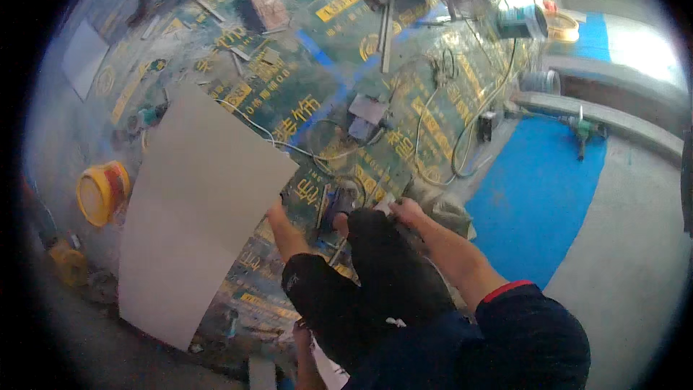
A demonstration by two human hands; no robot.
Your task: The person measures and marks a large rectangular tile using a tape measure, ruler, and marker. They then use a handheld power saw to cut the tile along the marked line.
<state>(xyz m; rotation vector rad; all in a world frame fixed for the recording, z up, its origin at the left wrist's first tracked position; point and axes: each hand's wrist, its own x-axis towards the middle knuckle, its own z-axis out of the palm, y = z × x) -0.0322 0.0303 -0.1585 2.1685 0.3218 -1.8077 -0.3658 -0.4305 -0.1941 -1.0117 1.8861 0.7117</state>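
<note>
A large pale grey flat panel (195, 202) stands at the left, its right edge beside my bare left leg. Beyond my right knee, my right hand (407, 211) has its fingers closed around a small whitish piece (385, 204), whose kind I cannot make out. Low in the picture, beside my left thigh, part of my left hand (302, 334) shows, dark and blurred. Next to it is a white item with dark marks (330, 367); whether the fingers hold it is unclear. A crumpled greyish bag (451, 217) lies right of my right hand.
Green printed sheeting (289, 94) covers the floor, with cables (422, 137), offcut strips (388, 29) and a box (268, 9) on it. A yellow bucket (103, 193) stands left of the panel. At right are a blue sheet (538, 195) and a green tool (582, 133).
</note>
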